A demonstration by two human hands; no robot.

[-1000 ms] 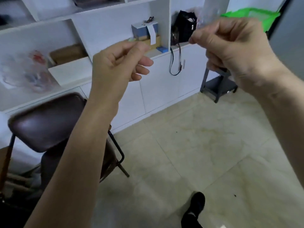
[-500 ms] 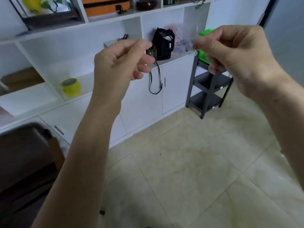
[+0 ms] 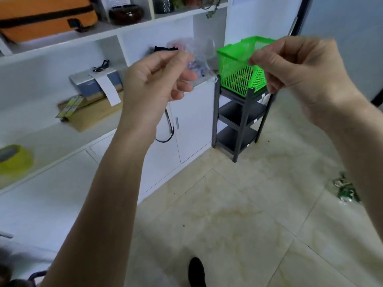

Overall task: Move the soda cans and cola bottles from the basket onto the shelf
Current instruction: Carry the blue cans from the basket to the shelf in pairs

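Pinching air, both hands' grip: left hand point(image 3: 157, 79), right hand point(image 3: 298, 73); green basket point(image 3: 238, 67) shows no readable writing.

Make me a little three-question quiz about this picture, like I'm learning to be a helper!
1. True or false: the green basket sits on the top level of the black rack.
2. Which is nearer the basket in the picture? A) left hand B) right hand
3. Fill in: the orange bag lies on a ____ shelf of the white wall unit, above the hands.

Key: 1 true; 2 B; 3 high.
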